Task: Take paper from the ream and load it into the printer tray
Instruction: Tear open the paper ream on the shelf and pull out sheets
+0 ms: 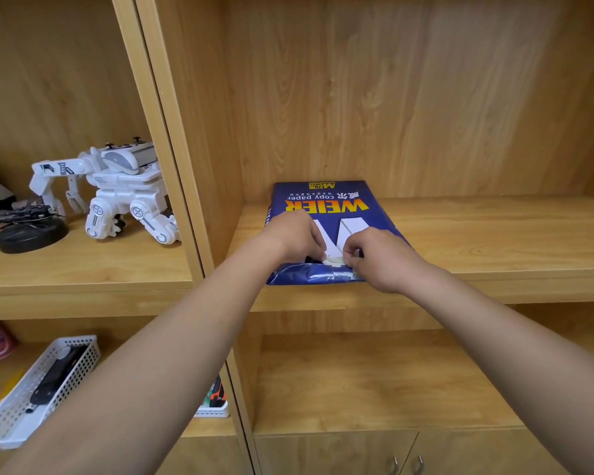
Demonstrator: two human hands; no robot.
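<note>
Both your arms reach forward, bare to the elbow and nearly straight, angling in toward each other. Your left hand [294,236] sits knuckles up, fingers curled down and inward, thumb and fingertips pinched together at the near side. Your right hand [379,257] faces it, just beside, also knuckles up, its fingers bent in a tight pinch. The two sets of fingertips almost meet in the middle. Wrists are level, slightly cocked inward.
</note>
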